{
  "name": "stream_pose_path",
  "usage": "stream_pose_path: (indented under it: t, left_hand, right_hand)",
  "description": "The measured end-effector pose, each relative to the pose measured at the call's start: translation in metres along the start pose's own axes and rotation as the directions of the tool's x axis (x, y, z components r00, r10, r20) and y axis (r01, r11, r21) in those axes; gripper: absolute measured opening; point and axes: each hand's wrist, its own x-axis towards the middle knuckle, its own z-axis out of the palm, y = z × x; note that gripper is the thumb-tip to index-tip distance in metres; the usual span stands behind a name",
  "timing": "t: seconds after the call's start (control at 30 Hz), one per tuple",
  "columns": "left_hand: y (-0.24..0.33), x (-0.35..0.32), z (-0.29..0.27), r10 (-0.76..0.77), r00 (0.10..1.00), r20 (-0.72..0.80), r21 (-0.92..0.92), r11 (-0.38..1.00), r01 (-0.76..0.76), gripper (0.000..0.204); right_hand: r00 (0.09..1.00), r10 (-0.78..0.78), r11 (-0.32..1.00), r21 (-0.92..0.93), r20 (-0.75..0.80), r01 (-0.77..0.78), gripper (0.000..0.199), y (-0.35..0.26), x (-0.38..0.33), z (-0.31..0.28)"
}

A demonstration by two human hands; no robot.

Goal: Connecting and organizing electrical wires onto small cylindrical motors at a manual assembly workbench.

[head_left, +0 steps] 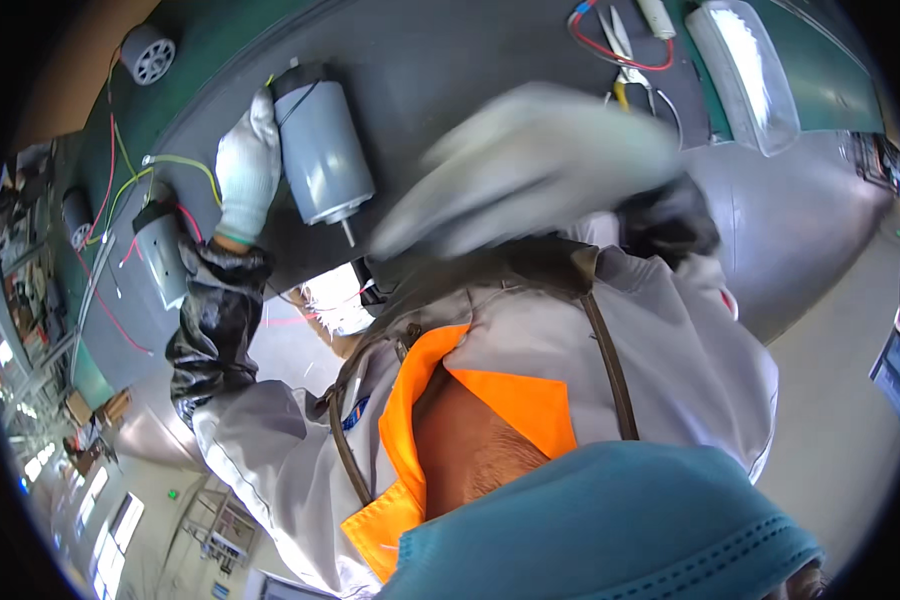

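A large grey cylindrical electric motor (322,150) lies on the dark worktop, its shaft pointing toward me. A thin dark cord or wire crosses its far end. My left hand (248,165), in a white knit glove, is closed against the motor's left side, thumb near the far end. A bit of yellow-green wire shows by that thumb; the fingertips are partly hidden. My right hand (545,165), also gloved, is smeared by motion to the right of the motor. Its fingers cannot be made out, nor anything in them.
A smaller grey motor (160,252) with red and yellow-green wires sits left of my left forearm. Another motor (148,55) stands at the far left, and a dark one (77,218) at the left edge. Scissors (618,45) and a clear plastic tray (745,75) lie at the far right.
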Motion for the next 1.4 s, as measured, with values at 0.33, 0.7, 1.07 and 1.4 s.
stream_pose_path:
  t: [0.33,0.7,1.07,1.4]
  left_hand:
    - [0.027,-0.014,0.0,0.198,0.98,-0.014,0.062,0.978,-0.197,0.04]
    - [0.038,-0.003,-0.077,0.05,0.599,0.8,-0.35,0.849,0.396,0.051]
    - [-0.006,-0.024,-0.079,0.486,0.628,0.608,-0.768,0.56,0.311,0.04]
    - [0.022,-0.055,-0.06,0.35,0.876,0.331,-0.888,0.429,0.164,0.042]
  right_hand:
    - [0.161,0.309,-0.321,-0.262,-0.937,-0.91,0.042,-0.059,-0.275,-0.171]
    - [0.326,0.081,0.467,-0.253,-0.942,-0.847,0.029,-0.068,-0.129,-0.075]
    - [0.454,0.739,0.634,0.741,-0.497,-0.22,0.026,0.062,0.019,0.094]
    - [0.86,0.092,0.711,-0.572,-0.502,-0.41,0.023,0.066,0.038,0.073]
